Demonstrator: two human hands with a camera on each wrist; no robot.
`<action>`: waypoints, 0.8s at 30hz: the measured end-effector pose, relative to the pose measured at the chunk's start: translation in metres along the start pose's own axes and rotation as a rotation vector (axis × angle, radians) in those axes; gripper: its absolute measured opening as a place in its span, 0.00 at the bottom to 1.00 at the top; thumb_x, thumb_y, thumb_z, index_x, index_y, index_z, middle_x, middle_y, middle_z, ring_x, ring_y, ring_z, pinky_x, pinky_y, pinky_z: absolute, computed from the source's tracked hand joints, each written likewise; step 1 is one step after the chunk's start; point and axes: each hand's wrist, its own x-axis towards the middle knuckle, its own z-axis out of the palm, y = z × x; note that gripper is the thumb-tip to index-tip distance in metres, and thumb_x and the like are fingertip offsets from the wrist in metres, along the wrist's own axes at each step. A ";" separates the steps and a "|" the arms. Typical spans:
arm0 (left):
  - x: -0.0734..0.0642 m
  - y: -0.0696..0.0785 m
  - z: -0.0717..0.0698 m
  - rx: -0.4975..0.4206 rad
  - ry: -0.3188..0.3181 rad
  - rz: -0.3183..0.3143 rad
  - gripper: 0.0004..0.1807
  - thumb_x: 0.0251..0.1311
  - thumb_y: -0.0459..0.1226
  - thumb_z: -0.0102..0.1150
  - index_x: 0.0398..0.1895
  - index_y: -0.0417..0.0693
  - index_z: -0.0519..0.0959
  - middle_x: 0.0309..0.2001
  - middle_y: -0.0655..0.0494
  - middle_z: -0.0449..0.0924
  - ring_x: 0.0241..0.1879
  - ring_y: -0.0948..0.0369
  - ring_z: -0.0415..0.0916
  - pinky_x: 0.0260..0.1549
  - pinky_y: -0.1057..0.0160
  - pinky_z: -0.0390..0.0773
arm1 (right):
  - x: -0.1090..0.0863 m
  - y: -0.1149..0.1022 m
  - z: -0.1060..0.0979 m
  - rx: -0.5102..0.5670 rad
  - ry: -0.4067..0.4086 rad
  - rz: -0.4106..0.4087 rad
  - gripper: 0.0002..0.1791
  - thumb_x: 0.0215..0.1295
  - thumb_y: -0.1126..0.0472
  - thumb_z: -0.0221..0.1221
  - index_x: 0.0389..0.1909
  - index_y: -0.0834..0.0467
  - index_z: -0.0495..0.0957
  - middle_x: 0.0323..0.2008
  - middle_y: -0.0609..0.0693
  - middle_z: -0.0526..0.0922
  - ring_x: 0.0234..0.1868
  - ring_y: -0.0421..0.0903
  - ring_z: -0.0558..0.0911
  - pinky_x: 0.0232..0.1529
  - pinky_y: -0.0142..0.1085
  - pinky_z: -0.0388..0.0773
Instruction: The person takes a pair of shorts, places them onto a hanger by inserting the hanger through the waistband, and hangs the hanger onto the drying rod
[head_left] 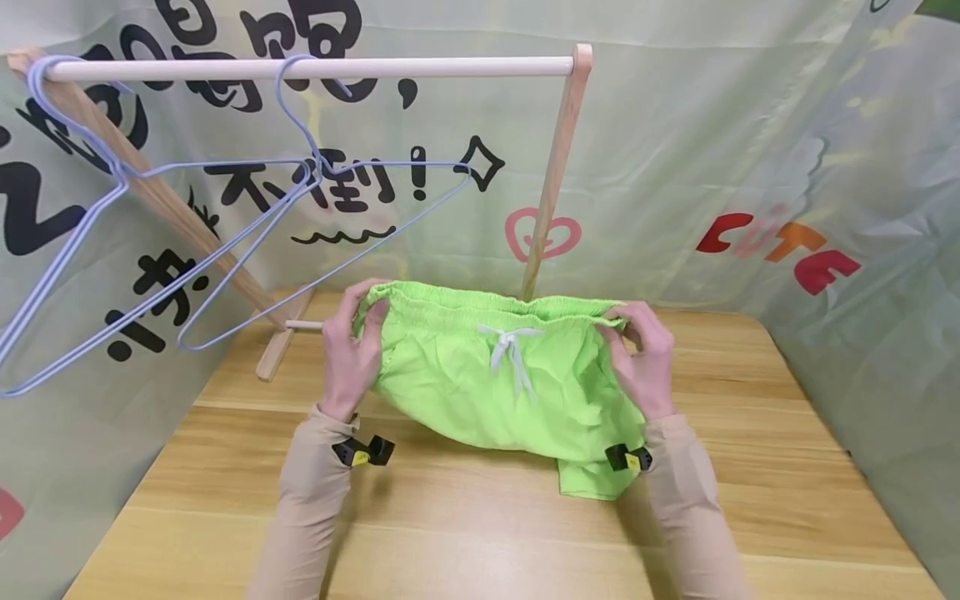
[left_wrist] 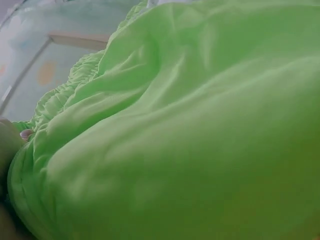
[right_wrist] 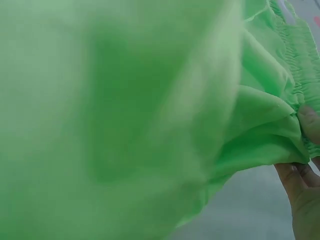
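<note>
Bright green shorts (head_left: 480, 392) hang between the two hands, with a gathered elastic waistband along the top and a white drawstring bow (head_left: 510, 343) at the front. My left hand (head_left: 352, 350) grips the waistband at its left end, and my right hand (head_left: 641, 354) pinches it at the right end. One leg of the shorts dangles lower on the right, near the tabletop. Green cloth (left_wrist: 175, 130) fills most of the left wrist view, where that hand is mostly hidden. In the right wrist view, the thumb and fingers (right_wrist: 309, 122) hold the waistband's edge.
Behind the shorts, a wooden rack with a white rod (head_left: 450, 67) stands on the wooden table (head_left: 465, 533). Blue wire hangers (head_left: 225, 250) hang from the rod to the left. Printed cloth (head_left: 675, 150) walls in the back and sides.
</note>
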 end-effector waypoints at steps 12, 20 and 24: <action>0.064 0.050 -0.010 -0.041 0.094 0.089 0.13 0.69 0.26 0.53 0.54 0.28 0.75 0.52 0.35 0.83 0.48 0.73 0.79 0.55 0.68 0.81 | 0.081 -0.043 -0.018 -0.023 0.141 -0.071 0.05 0.58 0.81 0.63 0.34 0.77 0.77 0.36 0.35 0.77 0.36 0.26 0.79 0.40 0.16 0.79; 0.058 0.040 -0.013 0.063 -0.018 0.052 0.12 0.71 0.29 0.53 0.53 0.28 0.74 0.43 0.34 0.84 0.37 0.73 0.74 0.42 0.74 0.78 | 0.076 -0.040 -0.030 -0.030 0.002 -0.045 0.08 0.56 0.83 0.63 0.36 0.76 0.78 0.38 0.32 0.77 0.38 0.25 0.79 0.43 0.16 0.79; 0.038 0.023 -0.013 0.111 -0.154 -0.069 0.11 0.71 0.30 0.52 0.52 0.30 0.75 0.32 0.38 0.81 0.26 0.68 0.68 0.28 0.72 0.70 | 0.055 -0.025 -0.037 -0.006 -0.183 0.027 0.11 0.54 0.84 0.62 0.38 0.74 0.79 0.39 0.32 0.78 0.38 0.26 0.80 0.45 0.16 0.80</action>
